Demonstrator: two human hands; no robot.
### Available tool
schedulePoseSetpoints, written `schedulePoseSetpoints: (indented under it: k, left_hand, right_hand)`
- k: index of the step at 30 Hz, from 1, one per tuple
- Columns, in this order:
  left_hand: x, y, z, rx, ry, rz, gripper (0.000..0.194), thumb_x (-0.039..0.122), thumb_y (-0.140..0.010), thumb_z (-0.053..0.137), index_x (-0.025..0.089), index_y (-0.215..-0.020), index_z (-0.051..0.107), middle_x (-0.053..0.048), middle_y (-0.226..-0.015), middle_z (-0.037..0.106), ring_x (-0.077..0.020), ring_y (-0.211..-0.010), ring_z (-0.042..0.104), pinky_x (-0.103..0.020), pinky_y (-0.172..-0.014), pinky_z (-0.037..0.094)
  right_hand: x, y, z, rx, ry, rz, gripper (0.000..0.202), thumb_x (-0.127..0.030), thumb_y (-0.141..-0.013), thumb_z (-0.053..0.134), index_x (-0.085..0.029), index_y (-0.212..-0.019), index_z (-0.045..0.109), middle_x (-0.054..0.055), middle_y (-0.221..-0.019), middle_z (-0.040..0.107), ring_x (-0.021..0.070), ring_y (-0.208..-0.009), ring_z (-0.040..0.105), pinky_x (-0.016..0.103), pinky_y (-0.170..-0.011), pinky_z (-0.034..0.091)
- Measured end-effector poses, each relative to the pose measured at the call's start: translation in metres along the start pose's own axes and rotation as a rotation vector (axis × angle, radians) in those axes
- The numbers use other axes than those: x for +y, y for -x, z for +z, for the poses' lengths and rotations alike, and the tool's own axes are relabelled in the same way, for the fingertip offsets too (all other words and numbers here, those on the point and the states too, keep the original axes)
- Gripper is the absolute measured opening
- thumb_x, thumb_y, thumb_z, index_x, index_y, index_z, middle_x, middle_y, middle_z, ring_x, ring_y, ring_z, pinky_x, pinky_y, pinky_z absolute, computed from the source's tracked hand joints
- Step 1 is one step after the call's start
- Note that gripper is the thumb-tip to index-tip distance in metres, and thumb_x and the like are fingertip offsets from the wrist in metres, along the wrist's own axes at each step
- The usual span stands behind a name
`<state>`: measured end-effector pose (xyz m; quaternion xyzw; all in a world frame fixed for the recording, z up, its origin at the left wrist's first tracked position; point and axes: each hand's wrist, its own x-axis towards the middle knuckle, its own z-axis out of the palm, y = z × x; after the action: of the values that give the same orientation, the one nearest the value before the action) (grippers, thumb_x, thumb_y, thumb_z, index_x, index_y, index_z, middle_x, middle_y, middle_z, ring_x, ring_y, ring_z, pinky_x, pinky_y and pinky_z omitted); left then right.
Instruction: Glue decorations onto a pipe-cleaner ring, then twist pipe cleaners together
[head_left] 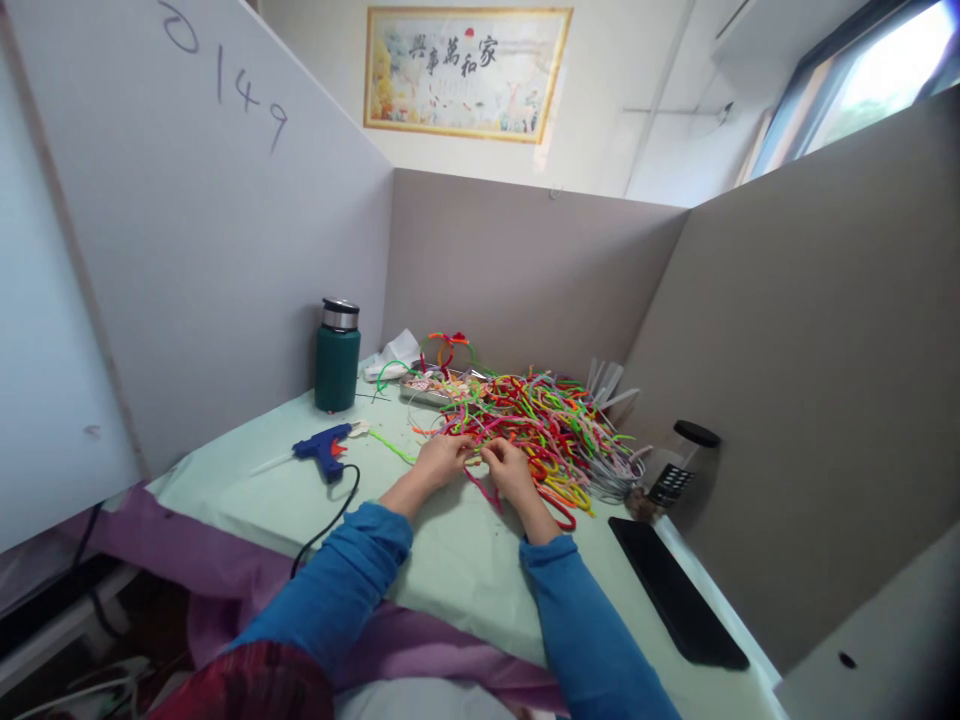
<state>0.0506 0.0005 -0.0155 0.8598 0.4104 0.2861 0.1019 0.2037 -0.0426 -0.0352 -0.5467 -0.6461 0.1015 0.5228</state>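
Pale green table (pixel 450 560), tangled multicoloured pipe cleaners (pixel 547 425) under both hands (pixel 480 462).

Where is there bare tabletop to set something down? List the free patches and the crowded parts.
Free: the pale green cloth between the two blue sleeves, and the strip between the glue gun and the green flask. A narrower patch lies between the right hand and the black slab. Crowded: the pipe cleaner pile, where the left hand also works, and the tray behind it.
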Motion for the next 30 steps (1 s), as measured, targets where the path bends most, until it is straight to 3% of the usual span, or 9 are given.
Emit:
schedulePoseSetpoints:
  k: [4, 20, 30]
  left_hand:
    - [-0.0010, 0.0009, -0.0014, -0.008, -0.039, -0.047, 0.026, 0.030, -0.083, 0.048, 0.026, -0.095, 0.071, -0.004, -0.085, 0.071, -0.0175, -0.078, 0.061, -0.023, -0.064, 0.038]
    - [-0.0023, 0.0014, 0.0003, -0.005, -0.077, 0.000, 0.026, 0.034, -0.083, 0.048, 0.025, -0.092, 0.070, -0.005, -0.084, 0.071, -0.0183, -0.080, 0.061, -0.024, -0.066, 0.037]
    - [0.0036, 0.0027, 0.0046, -0.003, -0.105, 0.111, 0.027, 0.029, -0.084, 0.046, 0.023, -0.088, 0.073, -0.009, -0.085, 0.071, -0.0206, -0.080, 0.062, -0.026, -0.071, 0.038]
  right_hand:
    - [0.0037, -0.0012, -0.0025, -0.097, -0.078, 0.031, 0.017, -0.032, -0.076, 0.052, -0.019, -0.070, 0.060, -0.001, -0.060, 0.058, 0.0146, -0.055, 0.050, 0.025, -0.053, 0.038]
    - [0.0078, -0.0026, -0.0046, -0.090, 0.023, 0.009, 0.013, -0.026, -0.075, 0.051, -0.019, -0.070, 0.061, 0.000, -0.064, 0.061, 0.0155, -0.060, 0.053, 0.025, -0.058, 0.038]
    - [0.0010, 0.0024, -0.0006, 0.005, 0.466, -0.043, 0.014, -0.020, -0.081, 0.047, -0.020, -0.076, 0.059, 0.007, -0.074, 0.064, 0.0185, -0.067, 0.056, 0.027, -0.060, 0.033]
